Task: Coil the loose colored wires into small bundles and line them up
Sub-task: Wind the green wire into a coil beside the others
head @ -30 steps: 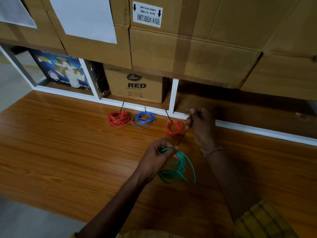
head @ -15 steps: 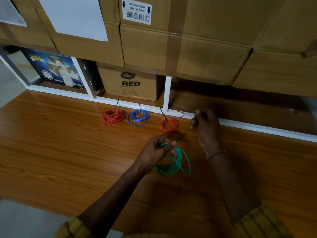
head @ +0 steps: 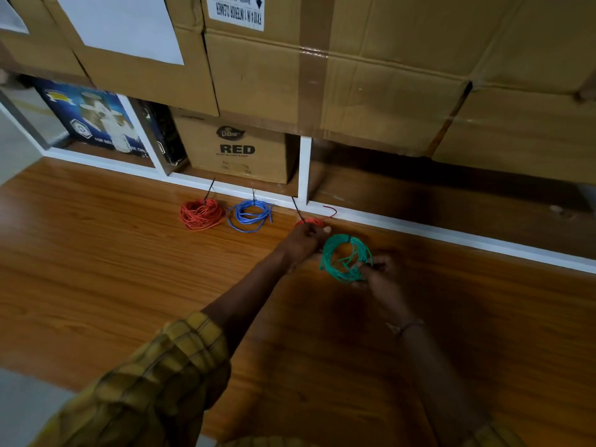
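Note:
A green wire coil (head: pixel 346 258) lies on the wooden surface (head: pixel 129 269), bound at its top by a dark tie. My left hand (head: pixel 304 241) is at the coil's left edge with fingers curled, and my right hand (head: pixel 380 277) pinches its lower right side. An orange coil (head: pixel 201 213) and a blue coil (head: pixel 250 215) lie in a row to the left, each with a black tie sticking up. A red coil (head: pixel 311 221) is mostly hidden behind my left hand.
A white shelf frame (head: pixel 304 169) runs along the back of the wooden surface. Inside it stand a brown "RED" carton (head: pixel 237 150) and a blue printed box (head: pixel 93 121). Large cardboard cartons (head: pixel 371 75) overhang from above.
Both hands carried the green coil up and right, beside the red coil. My right hand dropped from the tie's end to the coil's lower right edge. The camera moved closer.

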The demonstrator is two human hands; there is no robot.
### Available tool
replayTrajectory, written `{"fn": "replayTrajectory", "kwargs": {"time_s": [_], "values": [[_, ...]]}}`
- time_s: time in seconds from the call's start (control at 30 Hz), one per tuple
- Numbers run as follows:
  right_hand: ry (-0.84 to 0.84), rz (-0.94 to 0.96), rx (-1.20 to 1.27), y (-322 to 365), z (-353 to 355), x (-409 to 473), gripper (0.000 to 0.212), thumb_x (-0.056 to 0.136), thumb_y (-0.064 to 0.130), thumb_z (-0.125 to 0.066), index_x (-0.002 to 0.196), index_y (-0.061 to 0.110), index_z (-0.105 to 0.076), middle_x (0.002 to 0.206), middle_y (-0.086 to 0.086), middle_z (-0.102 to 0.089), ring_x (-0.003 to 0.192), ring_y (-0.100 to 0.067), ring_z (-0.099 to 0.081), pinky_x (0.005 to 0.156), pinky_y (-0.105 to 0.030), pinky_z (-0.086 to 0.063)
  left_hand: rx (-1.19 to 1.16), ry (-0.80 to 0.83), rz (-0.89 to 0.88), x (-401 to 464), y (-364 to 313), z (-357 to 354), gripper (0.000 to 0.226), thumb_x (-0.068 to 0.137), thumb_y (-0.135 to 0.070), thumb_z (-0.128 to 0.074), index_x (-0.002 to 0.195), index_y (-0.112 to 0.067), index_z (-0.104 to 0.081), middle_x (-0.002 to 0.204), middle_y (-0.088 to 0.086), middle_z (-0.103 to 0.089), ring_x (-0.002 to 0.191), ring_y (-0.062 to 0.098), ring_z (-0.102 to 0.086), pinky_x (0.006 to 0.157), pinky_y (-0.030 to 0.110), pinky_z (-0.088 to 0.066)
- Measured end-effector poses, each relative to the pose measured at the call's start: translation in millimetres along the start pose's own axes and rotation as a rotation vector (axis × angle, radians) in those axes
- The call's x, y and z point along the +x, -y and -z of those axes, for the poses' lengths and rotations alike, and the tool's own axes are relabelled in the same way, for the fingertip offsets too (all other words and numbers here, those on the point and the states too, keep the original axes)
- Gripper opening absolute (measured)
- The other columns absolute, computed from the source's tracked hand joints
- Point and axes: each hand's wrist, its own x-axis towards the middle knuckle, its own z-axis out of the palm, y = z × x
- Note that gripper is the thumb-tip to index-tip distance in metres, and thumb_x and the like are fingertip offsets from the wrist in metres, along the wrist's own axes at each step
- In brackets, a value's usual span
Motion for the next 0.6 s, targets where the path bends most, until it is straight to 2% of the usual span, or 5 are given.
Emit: {"fn": "replayTrajectory", "kwargs": {"time_s": [0.13, 0.23, 0.37, 0.47, 0.6], "values": [[-0.096, -0.004, -0.113, 12.5, -3.3, 49.4, 0.013, 0.098, 0.003, -0.064, 0.109, 0.004, -0.058, 0.110, -0.017, -0.065, 0.091, -0.030, -0.072, 0.054, -0.024, -0.060, 0.490, -0.242, -0.101, 8.8, 14.7, 44.8, 0.031, 0.106, -0.039, -0.060, 0.114, -0.009, -0.067, 0.110, 0.014, -0.075, 0.100, 0.029, -0.073, 0.090, 0.047, -0.060], [-0.094, 0.030, -0.369, 14.5, -14.1, 78.1, 0.013, 0.096, 0.021, -0.069, 0.088, 0.022, -0.059, 0.099, -0.009, -0.072, 0.087, -0.027, -0.075, 0.071, -0.042, -0.065, 0.775, -0.377, -0.213, 1.4, 41.2, 82.3, 0.024, 0.103, -0.023, -0.066, 0.116, -0.004, -0.071, 0.109, 0.016, -0.076, 0.099, 0.033, -0.072, 0.081, 0.037, -0.054], [-0.264, 0.188, -0.891, -7.4, -22.6, 105.4, 0.074, 0.080, 0.069, -0.051, 0.122, 0.007, -0.057, 0.125, -0.020, -0.063, 0.118, -0.035, -0.062, 0.094, -0.054, -0.056, 1.019, -0.506, -0.407, -9.3, 66.5, 126.7, 0.036, 0.094, -0.029, -0.058, 0.115, -0.002, -0.070, 0.115, 0.025, -0.071, 0.108, 0.046, -0.067, 0.092, 0.052, -0.053], [-0.372, 0.551, -1.008, 3.7, -34.9, 76.9, 0.049, 0.097, 0.046, -0.053, 0.132, 0.011, -0.053, 0.139, -0.019, -0.050, 0.134, -0.038, -0.044, 0.111, -0.056, -0.040, 1.217, -0.622, -0.354, -7.1, 75.1, 159.7, 0.062, 0.097, -0.046, -0.056, 0.146, -0.007, -0.053, 0.153, 0.033, -0.042, 0.143, 0.057, -0.035, 0.118, 0.070, -0.029], [-0.097, 0.752, -1.318, -9.6, -59.8, 71.9, 0.056, 0.104, 0.051, -0.028, 0.154, 0.029, -0.041, 0.166, -0.017, -0.026, 0.157, -0.038, -0.015, 0.127, -0.057, -0.006, 1.318, -0.644, -0.262, 3.4, 82.8, 214.9, 0.088, 0.094, -0.078, -0.043, 0.166, -0.029, -0.027, 0.174, 0.026, 0.001, 0.156, 0.057, 0.007, 0.122, 0.068, 0.004]]}}
